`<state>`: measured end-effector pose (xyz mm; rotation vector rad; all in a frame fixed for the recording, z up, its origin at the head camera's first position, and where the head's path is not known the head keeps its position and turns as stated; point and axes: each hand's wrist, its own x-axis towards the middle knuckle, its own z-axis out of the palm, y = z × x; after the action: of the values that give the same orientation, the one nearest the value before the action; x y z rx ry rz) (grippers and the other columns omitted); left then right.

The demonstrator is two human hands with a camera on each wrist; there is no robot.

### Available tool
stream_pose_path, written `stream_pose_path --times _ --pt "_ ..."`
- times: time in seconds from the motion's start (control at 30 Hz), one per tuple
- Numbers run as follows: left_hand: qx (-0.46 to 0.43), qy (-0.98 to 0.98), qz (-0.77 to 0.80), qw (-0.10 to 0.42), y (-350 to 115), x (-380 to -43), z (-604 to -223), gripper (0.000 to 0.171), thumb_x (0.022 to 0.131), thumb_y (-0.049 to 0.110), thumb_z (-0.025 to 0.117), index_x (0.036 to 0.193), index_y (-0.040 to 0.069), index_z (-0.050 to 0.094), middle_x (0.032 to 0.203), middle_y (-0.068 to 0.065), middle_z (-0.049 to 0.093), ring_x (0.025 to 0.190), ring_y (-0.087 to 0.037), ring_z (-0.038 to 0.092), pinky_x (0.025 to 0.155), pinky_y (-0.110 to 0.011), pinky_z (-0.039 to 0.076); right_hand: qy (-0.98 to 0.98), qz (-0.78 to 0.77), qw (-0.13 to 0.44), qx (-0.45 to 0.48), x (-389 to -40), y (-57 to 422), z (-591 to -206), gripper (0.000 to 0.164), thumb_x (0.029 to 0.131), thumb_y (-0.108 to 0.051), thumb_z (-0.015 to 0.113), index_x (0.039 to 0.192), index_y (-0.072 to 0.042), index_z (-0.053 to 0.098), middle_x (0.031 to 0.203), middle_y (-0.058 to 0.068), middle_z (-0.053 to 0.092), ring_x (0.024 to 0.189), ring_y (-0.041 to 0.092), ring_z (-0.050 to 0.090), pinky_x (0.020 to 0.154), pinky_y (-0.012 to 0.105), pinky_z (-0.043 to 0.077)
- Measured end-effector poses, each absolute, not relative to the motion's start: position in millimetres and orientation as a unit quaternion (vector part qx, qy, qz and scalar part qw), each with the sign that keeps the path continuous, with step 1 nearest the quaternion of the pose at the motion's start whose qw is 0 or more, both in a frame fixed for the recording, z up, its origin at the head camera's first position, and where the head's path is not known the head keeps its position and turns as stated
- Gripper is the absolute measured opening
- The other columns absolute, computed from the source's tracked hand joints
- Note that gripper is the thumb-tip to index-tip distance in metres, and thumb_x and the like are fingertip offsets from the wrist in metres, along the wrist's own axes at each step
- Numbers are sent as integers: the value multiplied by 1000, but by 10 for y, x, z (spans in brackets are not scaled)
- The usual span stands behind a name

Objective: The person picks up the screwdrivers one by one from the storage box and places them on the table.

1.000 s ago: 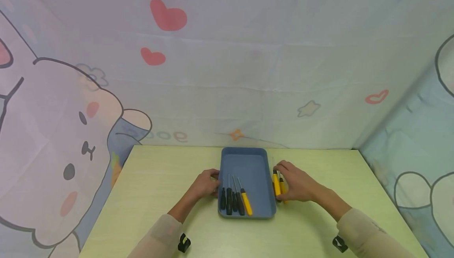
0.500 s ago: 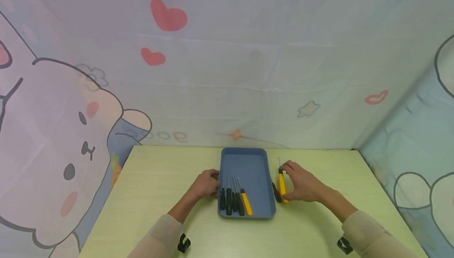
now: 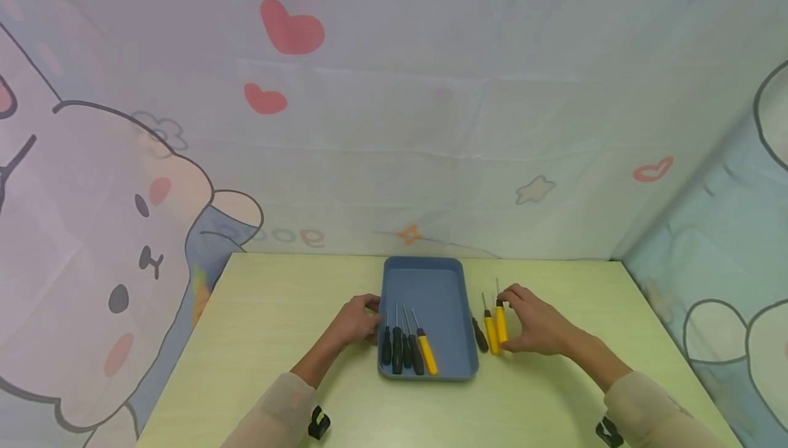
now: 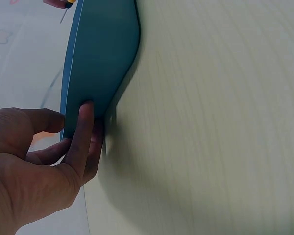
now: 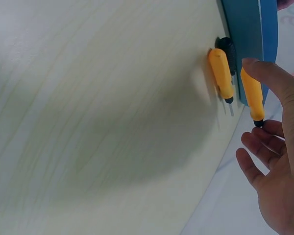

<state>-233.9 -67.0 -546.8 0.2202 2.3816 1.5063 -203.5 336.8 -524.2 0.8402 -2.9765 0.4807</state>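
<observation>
A blue-grey tray (image 3: pixel 431 284) stands on the table. Several black-handled screwdrivers (image 3: pixel 397 349) and a yellow-handled one (image 3: pixel 427 352) lie side by side in its near left part. At the tray's left side, my left hand (image 3: pixel 356 319) holds the rim, with fingers (image 4: pixel 83 122) against the outer wall. Right of the tray, my right hand (image 3: pixel 535 321) pinches a yellow-handled screwdriver (image 5: pixel 253 95) between thumb and fingers, handle toward me and shaft pointing away. Between this one and the tray lie another yellow-handled screwdriver (image 3: pixel 491 334) and a black-handled one (image 3: pixel 479 335).
The light wooden table (image 3: pixel 289 284) ends at a printed cloth backdrop (image 3: pixel 394 161) with hearts and a cartoon rabbit. More cloth hangs at the right side. Small black clips (image 3: pixel 319 423) show near both sleeves.
My right hand has moved right, away from the tray, with the yellow-handled screwdriver. The black-handled and other yellow-handled screwdrivers on the table now show fully. My left hand and the tray stay put.
</observation>
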Motion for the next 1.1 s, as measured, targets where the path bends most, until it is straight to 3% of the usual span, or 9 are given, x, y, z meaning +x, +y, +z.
stream_pose_path --times 0.57,1.1 --pt "77 828 532 161 -684 -2334 -5434 47 96 -1 60 142 -11 57 124 -23 65 80 -23 72 67 -36 65 -954 126 -22 272 -1992 3544 -5528 81 75 -40 95 134 2 60 130 12 58 113 29 62 99 49 56" --pt "75 828 530 167 -690 -2348 -5479 47 97 -1 60 142 -11 56 124 -21 64 76 -22 73 65 -36 64 -955 129 -37 263 -2009 3508 -5472 85 75 -43 94 137 3 59 133 15 57 121 35 59 104 54 53"
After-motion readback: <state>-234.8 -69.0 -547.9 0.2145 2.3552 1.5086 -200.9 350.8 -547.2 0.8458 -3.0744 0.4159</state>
